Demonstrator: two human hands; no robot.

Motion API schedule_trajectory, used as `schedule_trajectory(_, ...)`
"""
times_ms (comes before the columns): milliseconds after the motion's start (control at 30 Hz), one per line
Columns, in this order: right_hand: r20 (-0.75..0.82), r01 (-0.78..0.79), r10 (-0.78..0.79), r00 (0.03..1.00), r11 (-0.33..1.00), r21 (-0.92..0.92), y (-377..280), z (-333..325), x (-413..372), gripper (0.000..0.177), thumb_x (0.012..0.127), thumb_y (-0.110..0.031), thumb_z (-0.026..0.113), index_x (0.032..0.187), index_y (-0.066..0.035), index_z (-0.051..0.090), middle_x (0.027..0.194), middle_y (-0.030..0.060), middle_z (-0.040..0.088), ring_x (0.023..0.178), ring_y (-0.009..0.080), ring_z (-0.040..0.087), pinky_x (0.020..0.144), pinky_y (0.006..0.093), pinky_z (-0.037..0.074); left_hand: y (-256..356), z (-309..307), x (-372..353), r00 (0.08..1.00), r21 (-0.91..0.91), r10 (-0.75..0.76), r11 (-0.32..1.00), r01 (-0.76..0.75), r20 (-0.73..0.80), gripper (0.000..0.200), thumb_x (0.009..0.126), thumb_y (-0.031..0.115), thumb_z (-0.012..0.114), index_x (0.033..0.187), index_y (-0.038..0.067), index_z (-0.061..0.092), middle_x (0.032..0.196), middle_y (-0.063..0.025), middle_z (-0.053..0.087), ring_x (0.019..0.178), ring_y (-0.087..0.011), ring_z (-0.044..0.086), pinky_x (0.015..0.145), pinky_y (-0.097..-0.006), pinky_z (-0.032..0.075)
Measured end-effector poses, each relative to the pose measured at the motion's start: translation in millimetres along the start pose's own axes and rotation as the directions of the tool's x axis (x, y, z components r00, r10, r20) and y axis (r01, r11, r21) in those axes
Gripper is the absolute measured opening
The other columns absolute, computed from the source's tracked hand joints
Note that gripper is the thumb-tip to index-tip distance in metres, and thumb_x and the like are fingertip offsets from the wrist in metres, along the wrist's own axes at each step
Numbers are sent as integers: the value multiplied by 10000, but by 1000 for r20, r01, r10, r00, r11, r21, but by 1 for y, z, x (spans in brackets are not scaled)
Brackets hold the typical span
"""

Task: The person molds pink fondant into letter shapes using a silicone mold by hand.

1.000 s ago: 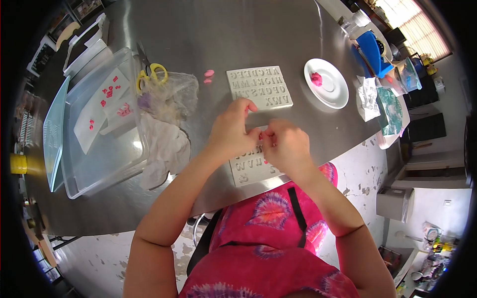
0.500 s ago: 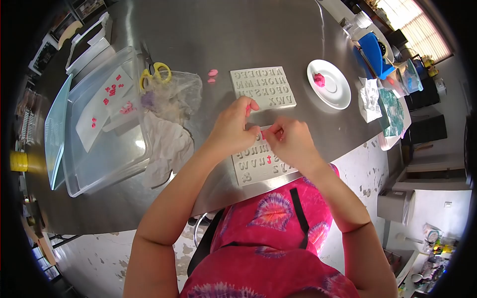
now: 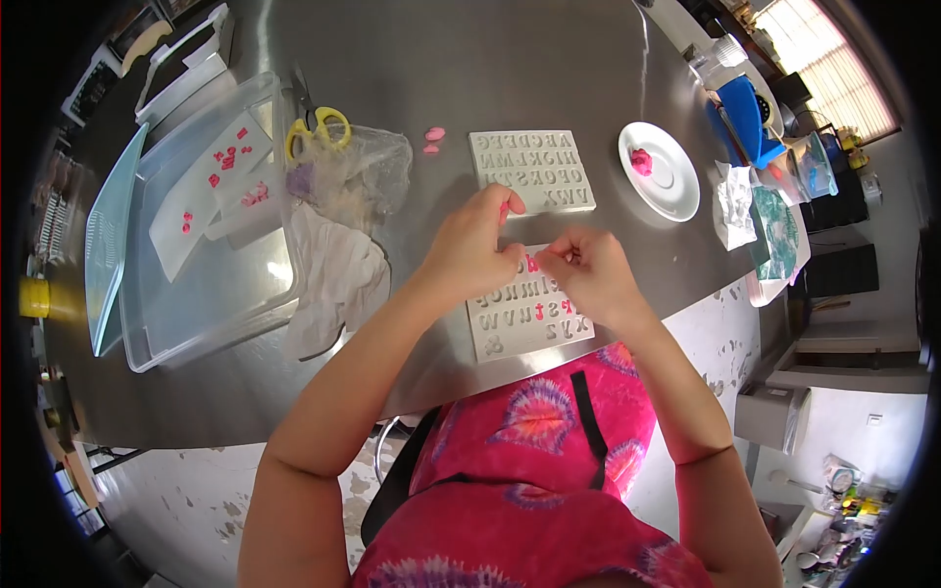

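Note:
A white lowercase letter mould (image 3: 497,336) lies at the table's front edge, with pink dough (image 3: 539,311) filling a few letter hollows. My left hand (image 3: 473,243) is curled at its upper left, a bit of pink dough (image 3: 504,210) showing at the fingers and the thumb pressing near the top row. From the right, my right hand (image 3: 593,269) bends over the same row, fingertips pinched beside a pink-filled letter (image 3: 532,263); whatever sits between them is hidden. Just behind stands a white capital letter mould (image 3: 549,167), partly covered by my left hand.
Right of the moulds, a white saucer (image 3: 676,191) carries a pink lump (image 3: 641,162). Pink pieces (image 3: 433,135) lie farther left. Scissors (image 3: 319,132), a plastic bag (image 3: 377,167), a white cloth (image 3: 338,279) and a clear tub (image 3: 221,338) holding paper with pink letters fill the left.
The view has shifted slightly. My right hand has moved a little off the lowercase mould, uncovering more of it, including another pink-filled letter. My left hand stays at the mould's top edge.

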State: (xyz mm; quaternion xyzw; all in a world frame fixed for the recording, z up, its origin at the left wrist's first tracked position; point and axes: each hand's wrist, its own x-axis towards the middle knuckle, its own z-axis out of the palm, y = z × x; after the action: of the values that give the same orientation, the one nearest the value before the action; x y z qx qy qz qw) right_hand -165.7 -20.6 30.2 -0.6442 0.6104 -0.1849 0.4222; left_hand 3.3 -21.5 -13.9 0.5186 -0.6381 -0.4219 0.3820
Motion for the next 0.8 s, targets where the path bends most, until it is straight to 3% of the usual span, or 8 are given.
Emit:
schedule_trajectory(200,-146,420,-562,814,743,-521,8,26,-9,153,768,-85,616,659,-1,549,638,149,612,569,331,608,526,404,485,-4,4,2,995,35,90,995,-89,-48,372,694,-6,659,1009,62,473,813,-31,480,583,-84,404,523,-259,376)
schedule_trajectory(333,-118,380,-436,892,866,-327,12,12,0,156,766,-74,615,655,8,544,632,141,612,563,322,608,519,392,483,2,0,4,1000,35,6,999,-6,-3,370,692,-14,658,1006,56,475,791,-24,464,586,-82,405,525,-257,376)
schedule_trajectory(400,-2,63,-63,998,996,63,12,2,5,151,761,-69,607,649,5,538,638,155,610,577,344,604,529,410,483,-3,2,1,1000,3,-6,1000,6,-14,370,690,-16,658,1005,54,477,787,-23,460,584,-82,404,524,-255,374)
schedule_trajectory(467,-19,90,-91,996,996,-18,8,11,-4,132,764,-82,612,682,11,567,635,156,614,565,313,615,537,394,486,-4,2,4,999,17,41,999,-41,-14,369,687,-15,658,1003,58,481,775,-19,452,582,-83,403,524,-256,371)
schedule_trajectory(533,-138,380,-449,883,855,-353,18,23,-7,142,763,-111,648,732,17,596,631,145,615,541,254,611,530,376,474,-7,4,4,998,23,60,998,-59,-30,372,687,-16,658,1005,57,480,772,-18,449,580,-83,401,522,-256,369)
schedule_trajectory(667,-156,399,-515,843,792,-462,18,18,-3,164,756,-132,676,767,17,608,637,124,617,527,203,593,524,362,460,1,0,4,1000,68,15,998,-15,1,385,686,-14,664,1013,54,474,770,-17,445,576,-82,401,520,-256,369)
schedule_trajectory(733,-48,96,-99,994,994,-54,16,7,2,183,786,-156,670,766,14,603,675,130,623,541,215,591,530,362,459,-1,1,4,998,56,56,997,-55,-16,385,688,-9,667,1014,54,472,759,-17,445,572,-82,398,519,-258,370)
schedule_trajectory(800,-43,109,-108,993,994,16,26,7,5,169,812,-151,648,784,12,613,690,132,628,553,210,594,538,343,462,-7,4,0,997,35,69,997,-68,-32,385,690,-4,670,1014,54,471,747,-16,445,569,-81,396,518,-260,370)
